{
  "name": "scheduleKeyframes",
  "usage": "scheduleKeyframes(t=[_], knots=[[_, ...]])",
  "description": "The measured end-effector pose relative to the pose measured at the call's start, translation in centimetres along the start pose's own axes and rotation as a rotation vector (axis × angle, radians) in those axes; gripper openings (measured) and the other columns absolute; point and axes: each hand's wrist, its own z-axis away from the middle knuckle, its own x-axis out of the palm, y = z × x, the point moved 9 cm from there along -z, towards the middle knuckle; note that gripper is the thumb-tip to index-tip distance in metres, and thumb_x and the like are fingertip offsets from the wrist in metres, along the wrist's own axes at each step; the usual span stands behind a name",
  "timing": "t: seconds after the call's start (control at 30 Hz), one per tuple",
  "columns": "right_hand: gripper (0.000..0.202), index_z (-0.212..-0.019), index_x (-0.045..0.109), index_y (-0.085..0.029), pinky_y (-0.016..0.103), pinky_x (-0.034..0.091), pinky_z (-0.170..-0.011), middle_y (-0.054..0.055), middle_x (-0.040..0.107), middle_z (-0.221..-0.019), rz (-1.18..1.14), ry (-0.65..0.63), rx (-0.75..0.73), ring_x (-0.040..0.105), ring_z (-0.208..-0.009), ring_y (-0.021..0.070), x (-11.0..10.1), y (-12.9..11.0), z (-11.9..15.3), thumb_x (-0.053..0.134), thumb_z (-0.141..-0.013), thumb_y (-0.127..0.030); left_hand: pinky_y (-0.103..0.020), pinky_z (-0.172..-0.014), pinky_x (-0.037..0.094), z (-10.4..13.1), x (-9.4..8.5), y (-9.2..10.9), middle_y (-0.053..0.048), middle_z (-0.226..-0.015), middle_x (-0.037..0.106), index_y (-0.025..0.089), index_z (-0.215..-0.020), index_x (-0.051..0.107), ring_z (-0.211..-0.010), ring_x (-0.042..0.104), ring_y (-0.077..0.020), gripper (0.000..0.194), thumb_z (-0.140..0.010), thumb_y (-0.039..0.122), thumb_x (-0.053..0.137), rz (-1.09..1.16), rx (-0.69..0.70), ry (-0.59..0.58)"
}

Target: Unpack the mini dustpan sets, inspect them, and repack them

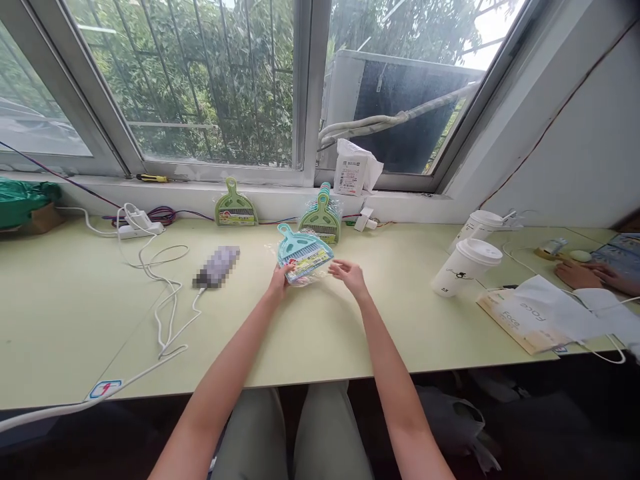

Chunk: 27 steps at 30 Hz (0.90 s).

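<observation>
Head camera shows the left hand (279, 281) gripping a wrapped blue dustpan (296, 249) by its near left corner, mid-table (310, 350). The right hand (353, 278), fingers loosely parted, is just right of it; contact is unclear.

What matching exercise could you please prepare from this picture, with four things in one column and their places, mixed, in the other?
Things
1. light blue dustpan
2. screwdriver
3. nearer paper cup
4. single green dustpan

Places
A. on the table, to the right of the right hand
B. against the wall, under the window
C. held by the left hand
D. on the window sill

Right pairs
1-C; 2-D; 3-A; 4-B
</observation>
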Motion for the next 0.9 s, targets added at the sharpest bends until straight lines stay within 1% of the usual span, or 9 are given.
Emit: scheduleKeyframes(t=[0.13,0.2,0.27,0.37,0.53,0.63,0.73,0.8,0.9], knots=[[0.052,-0.104,0.068,-0.033,0.051,0.017,-0.117,-0.002,0.055,-0.135,0.256,0.055,-0.401,0.030,-0.140,0.0242,-0.7,-3.9,1.1,0.083,-0.056,-0.018,-0.034,-0.071,0.059,-0.6,-2.0,0.3,-0.013,-0.104,0.069,0.013,-0.102,0.060,-0.093,0.067,-0.0254,0.033,-0.069,0.018,0.063,0.052,-0.088,0.007],[0.037,-0.093,0.071,-0.035,0.051,0.012,-0.117,-0.005,0.057,-0.132,0.280,0.051,-0.444,0.029,-0.140,0.0222,-0.1,-4.3,1.4,0.080,-0.062,-0.018,-0.032,-0.069,0.059,-0.5,-1.8,0.1,-0.013,-0.104,0.069,0.012,-0.101,0.062,-0.090,0.067,-0.0246,0.032,-0.070,0.019,0.064,0.037,-0.119,-0.045],[0.014,-0.079,0.072,-0.034,0.051,0.015,-0.116,-0.003,0.067,-0.115,0.264,0.049,-0.425,0.044,-0.130,0.0228,0.3,-4.0,1.3,0.074,-0.071,-0.022,-0.030,-0.062,0.058,-0.3,-1.2,-0.5,-0.013,-0.101,0.070,0.013,-0.104,0.062,-0.081,0.068,-0.0225,0.034,-0.071,0.021,0.065,-0.017,-0.156,-0.119],[0.006,-0.072,0.073,-0.032,0.049,0.026,-0.111,-0.001,0.072,-0.097,0.248,0.066,-0.396,0.057,-0.109,0.0228,0.0,-3.4,0.8,0.069,-0.076,-0.028,-0.026,-0.049,0.052,0.4,0.2,-1.5,-0.014,-0.094,0.071,0.012,-0.110,0.060,-0.057,0.064,-0.0157,0.039,-0.074,0.025,0.066,-0.129,-0.224,-0.288],[0.016,-0.077,0.073,-0.028,0.042,0.041,-0.102,0.003,0.065,-0.113,0.152,0.199,-0.304,0.055,-0.105,0.0221,-1.9,-1.0,0.0,0.077,-0.062,-0.026,-0.024,-0.047,0.048,2.0,2.0,-1.2,-0.016,-0.094,0.071,0.011,-0.119,0.056,-0.048,0.059,-0.0114,0.048,-0.079,0.038,0.065,-0.304,-0.164,-0.547],[0.047,-0.099,0.069,-0.025,0.038,0.049,-0.089,0.005,0.062,-0.115,0.039,0.189,-0.100,0.061,-0.094,0.0202,-2.2,2.1,-0.9,0.080,-0.054,-0.022,-0.025,-0.049,0.047,2.7,2.1,-0.9,-0.015,-0.095,0.071,0.015,-0.129,0.047,-0.049,0.060,-0.0130,0.061,-0.079,0.044,0.065,-0.415,-0.145,-0.555],[0.056,-0.104,0.066,-0.018,0.037,0.051,-0.082,0.004,0.068,-0.097,-0.060,0.046,0.047,0.063,-0.084,0.0193,-1.2,4.3,-1.6,0.080,-0.051,-0.023,-0.027,-0.053,0.048,3.0,1.9,-0.1,-0.015,-0.097,0.070,0.017,-0.140,0.036,-0.049,0.061,-0.0140,0.076,-0.078,0.050,0.063,-0.481,-0.107,-0.487],[0.052,-0.101,0.066,-0.016,0.036,0.051,-0.082,0.003,0.070,-0.091,-0.117,0.043,0.020,0.063,-0.083,0.0194,-1.2,4.2,-1.9,0.080,-0.051,-0.026,-0.029,-0.058,0.050,3.1,2.0,1.0,-0.014,-0.108,0.067,0.023,-0.147,0.021,-0.057,0.064,-0.0158,0.087,-0.077,0.052,0.064,-0.466,-0.023,-0.428],[0.054,-0.100,0.061,-0.018,0.035,0.051,-0.078,0.001,0.069,-0.087,-0.173,0.214,-0.063,0.063,-0.081,0.0191,-2.4,3.6,-2.0,0.080,-0.051,-0.029,-0.030,-0.068,0.051,3.2,2.5,3.0,-0.011,-0.118,0.061,0.032,-0.150,0.003,-0.075,0.067,-0.0181,0.113,-0.066,0.041,0.077,-0.489,0.201,-0.381]])
